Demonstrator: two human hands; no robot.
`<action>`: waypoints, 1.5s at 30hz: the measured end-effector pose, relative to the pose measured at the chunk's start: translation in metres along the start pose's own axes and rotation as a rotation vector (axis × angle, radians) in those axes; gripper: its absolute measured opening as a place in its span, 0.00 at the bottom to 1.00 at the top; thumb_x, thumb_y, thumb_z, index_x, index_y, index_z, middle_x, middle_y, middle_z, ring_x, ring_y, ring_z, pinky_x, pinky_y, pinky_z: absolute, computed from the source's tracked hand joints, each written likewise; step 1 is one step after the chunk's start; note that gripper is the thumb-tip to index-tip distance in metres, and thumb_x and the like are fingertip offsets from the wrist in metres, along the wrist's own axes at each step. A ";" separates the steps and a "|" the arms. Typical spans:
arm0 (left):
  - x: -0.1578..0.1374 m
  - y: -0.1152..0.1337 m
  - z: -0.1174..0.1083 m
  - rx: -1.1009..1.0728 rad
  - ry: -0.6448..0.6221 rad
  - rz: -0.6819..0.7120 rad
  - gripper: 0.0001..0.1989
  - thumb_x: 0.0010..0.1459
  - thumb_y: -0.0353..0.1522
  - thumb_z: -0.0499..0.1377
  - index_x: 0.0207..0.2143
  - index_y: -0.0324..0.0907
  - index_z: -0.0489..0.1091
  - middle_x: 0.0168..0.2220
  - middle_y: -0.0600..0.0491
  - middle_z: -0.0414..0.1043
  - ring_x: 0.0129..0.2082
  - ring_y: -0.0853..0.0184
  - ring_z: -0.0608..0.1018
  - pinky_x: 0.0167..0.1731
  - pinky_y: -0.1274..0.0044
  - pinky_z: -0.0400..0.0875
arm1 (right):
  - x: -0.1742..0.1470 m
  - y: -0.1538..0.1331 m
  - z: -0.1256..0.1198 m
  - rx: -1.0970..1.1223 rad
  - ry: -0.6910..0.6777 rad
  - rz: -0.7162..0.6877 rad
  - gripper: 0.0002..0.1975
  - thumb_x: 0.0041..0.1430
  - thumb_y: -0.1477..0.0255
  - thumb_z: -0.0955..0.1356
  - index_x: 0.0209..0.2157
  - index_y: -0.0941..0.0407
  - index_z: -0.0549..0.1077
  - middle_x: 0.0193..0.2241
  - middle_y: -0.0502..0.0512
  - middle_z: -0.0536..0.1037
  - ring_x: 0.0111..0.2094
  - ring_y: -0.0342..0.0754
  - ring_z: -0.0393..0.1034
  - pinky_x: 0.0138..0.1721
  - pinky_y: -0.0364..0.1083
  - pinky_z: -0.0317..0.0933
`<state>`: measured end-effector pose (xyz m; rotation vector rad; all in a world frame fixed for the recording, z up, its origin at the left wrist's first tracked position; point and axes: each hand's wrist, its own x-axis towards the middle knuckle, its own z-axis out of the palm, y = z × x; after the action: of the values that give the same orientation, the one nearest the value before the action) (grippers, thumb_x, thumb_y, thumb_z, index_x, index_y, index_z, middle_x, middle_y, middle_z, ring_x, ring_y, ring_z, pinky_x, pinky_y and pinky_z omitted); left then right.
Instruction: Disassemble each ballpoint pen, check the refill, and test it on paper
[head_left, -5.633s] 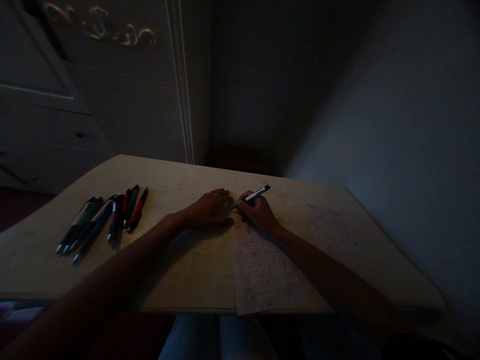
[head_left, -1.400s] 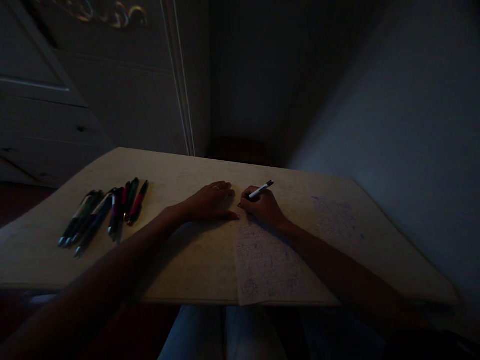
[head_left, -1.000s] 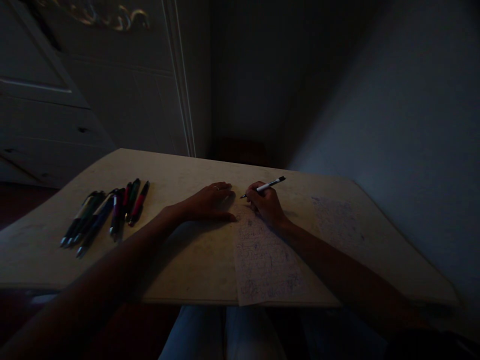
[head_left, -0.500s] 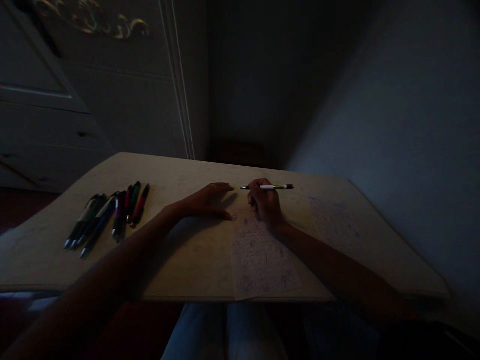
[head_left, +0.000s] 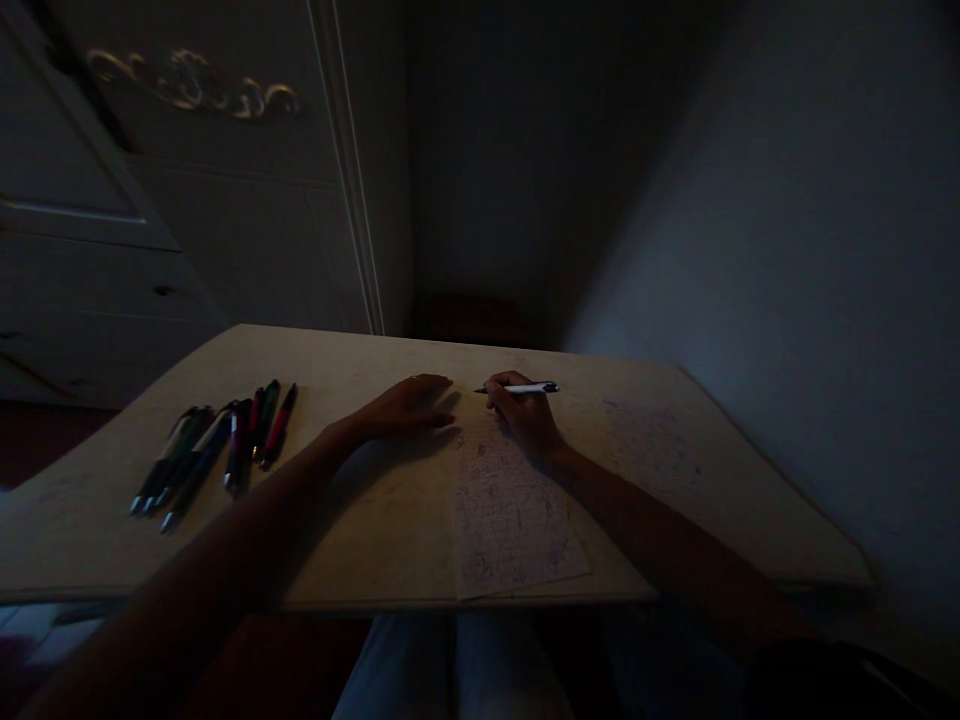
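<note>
A white pen [head_left: 532, 387] with dark ends is in my right hand [head_left: 523, 415], its fingers closed round the barrel near the tip. The pen lies nearly level, tip pointing left, above the far end of a sheet of paper [head_left: 517, 525] covered in handwriting. Part of the sheet is hidden under my right hand and wrist. My left hand [head_left: 409, 408] rests on the table just left of the paper, fingers apart and holding nothing. Its fingertips come near the sheet's left edge.
Several pens [head_left: 199, 450] lie in a loose group on the left of the pale table [head_left: 360, 550]. Another written-on sheet [head_left: 652, 445] lies to the right. A cabinet with gilt trim [head_left: 195, 85] stands behind at left, and a wall [head_left: 810, 250] borders the right side.
My right hand has shifted slightly left, and the pen has turned in its grip. The left hand stays open beside the paper. The whole view has tilted a little.
</note>
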<state>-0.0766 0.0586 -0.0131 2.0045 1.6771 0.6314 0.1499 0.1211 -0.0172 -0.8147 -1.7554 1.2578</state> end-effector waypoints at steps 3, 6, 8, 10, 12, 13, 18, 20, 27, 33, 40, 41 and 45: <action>0.002 -0.002 0.007 0.096 0.021 0.084 0.36 0.54 0.55 0.58 0.58 0.44 0.66 0.62 0.43 0.65 0.62 0.52 0.66 0.62 0.60 0.60 | -0.001 0.001 0.000 -0.027 -0.035 -0.001 0.17 0.56 0.55 0.68 0.31 0.56 0.71 0.20 0.47 0.71 0.19 0.40 0.63 0.20 0.40 0.56; 0.004 -0.005 0.009 0.131 0.010 0.128 0.32 0.55 0.54 0.57 0.55 0.45 0.68 0.62 0.44 0.65 0.63 0.53 0.66 0.62 0.60 0.60 | 0.001 0.002 0.000 -0.005 -0.025 -0.019 0.16 0.55 0.57 0.69 0.31 0.56 0.72 0.20 0.47 0.71 0.20 0.41 0.63 0.21 0.40 0.57; 0.005 -0.007 0.008 0.104 0.009 0.134 0.31 0.56 0.53 0.58 0.55 0.45 0.68 0.62 0.44 0.65 0.62 0.54 0.66 0.62 0.61 0.61 | 0.003 0.003 -0.001 0.092 -0.009 -0.043 0.15 0.56 0.57 0.68 0.30 0.56 0.73 0.22 0.49 0.72 0.22 0.42 0.64 0.23 0.41 0.59; 0.006 -0.010 0.007 0.057 0.035 0.132 0.29 0.56 0.51 0.59 0.55 0.44 0.69 0.60 0.44 0.67 0.61 0.54 0.69 0.61 0.60 0.62 | 0.007 0.004 -0.002 0.250 -0.021 -0.056 0.15 0.56 0.58 0.67 0.29 0.57 0.75 0.25 0.51 0.74 0.26 0.43 0.68 0.28 0.43 0.64; 0.007 -0.013 0.007 -0.012 0.105 0.135 0.26 0.57 0.48 0.58 0.53 0.44 0.71 0.57 0.44 0.71 0.57 0.54 0.72 0.58 0.60 0.65 | 0.011 0.004 -0.003 0.416 -0.072 -0.017 0.12 0.55 0.63 0.68 0.29 0.57 0.75 0.28 0.53 0.76 0.30 0.45 0.71 0.34 0.45 0.67; 0.007 -0.014 0.007 -0.051 0.152 0.140 0.24 0.57 0.47 0.58 0.52 0.44 0.72 0.55 0.44 0.72 0.55 0.54 0.74 0.57 0.61 0.67 | 0.012 0.004 -0.004 0.491 -0.109 0.031 0.09 0.53 0.66 0.68 0.31 0.57 0.76 0.29 0.53 0.77 0.31 0.45 0.72 0.36 0.46 0.68; 0.007 -0.005 0.010 -0.219 0.391 0.185 0.21 0.58 0.46 0.60 0.49 0.44 0.72 0.50 0.45 0.76 0.49 0.57 0.78 0.46 0.65 0.76 | 0.006 -0.006 -0.005 0.695 -0.363 0.325 0.17 0.50 0.78 0.70 0.44 0.57 0.73 0.32 0.52 0.79 0.26 0.42 0.71 0.29 0.42 0.67; 0.006 0.005 0.013 -0.279 0.439 0.215 0.23 0.59 0.45 0.60 0.53 0.43 0.70 0.49 0.44 0.76 0.47 0.59 0.79 0.42 0.69 0.76 | 0.002 -0.012 -0.003 0.717 -0.427 0.366 0.19 0.53 0.77 0.71 0.48 0.56 0.70 0.33 0.51 0.79 0.24 0.40 0.69 0.24 0.39 0.63; -0.002 0.039 0.024 -0.320 0.477 0.328 0.21 0.63 0.38 0.59 0.56 0.41 0.69 0.40 0.49 0.79 0.32 0.69 0.79 0.33 0.78 0.74 | -0.004 -0.015 0.004 0.784 -0.594 0.453 0.15 0.63 0.59 0.68 0.41 0.57 0.70 0.30 0.51 0.77 0.20 0.39 0.66 0.22 0.39 0.59; -0.003 0.047 0.026 -0.417 0.584 0.204 0.22 0.57 0.39 0.64 0.52 0.39 0.72 0.35 0.49 0.79 0.30 0.69 0.79 0.30 0.78 0.74 | -0.001 -0.013 0.006 0.803 -0.614 0.523 0.21 0.69 0.53 0.58 0.42 0.55 0.69 0.24 0.50 0.75 0.18 0.39 0.61 0.23 0.40 0.57; 0.002 0.044 0.029 -0.538 0.492 0.113 0.16 0.54 0.40 0.65 0.42 0.40 0.76 0.37 0.49 0.80 0.33 0.66 0.81 0.34 0.76 0.75 | -0.006 -0.014 0.009 0.786 -0.587 0.604 0.23 0.70 0.53 0.55 0.36 0.56 0.69 0.23 0.50 0.73 0.17 0.39 0.58 0.21 0.40 0.54; 0.002 0.044 0.029 -0.541 0.458 0.107 0.16 0.54 0.40 0.65 0.42 0.41 0.76 0.37 0.49 0.80 0.33 0.66 0.80 0.33 0.76 0.75 | -0.007 -0.014 0.010 0.773 -0.601 0.626 0.24 0.69 0.52 0.56 0.34 0.56 0.69 0.23 0.50 0.73 0.17 0.39 0.58 0.21 0.40 0.53; 0.003 0.042 0.027 -0.560 0.372 0.093 0.17 0.53 0.41 0.66 0.42 0.42 0.77 0.37 0.49 0.81 0.30 0.67 0.80 0.30 0.77 0.75 | -0.010 -0.013 0.011 0.768 -0.643 0.667 0.26 0.68 0.49 0.57 0.32 0.57 0.68 0.22 0.49 0.72 0.16 0.38 0.54 0.20 0.40 0.50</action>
<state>-0.0270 0.0534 -0.0087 1.6253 1.3821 1.4023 0.1443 0.1045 -0.0086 -0.5599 -1.2371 2.6460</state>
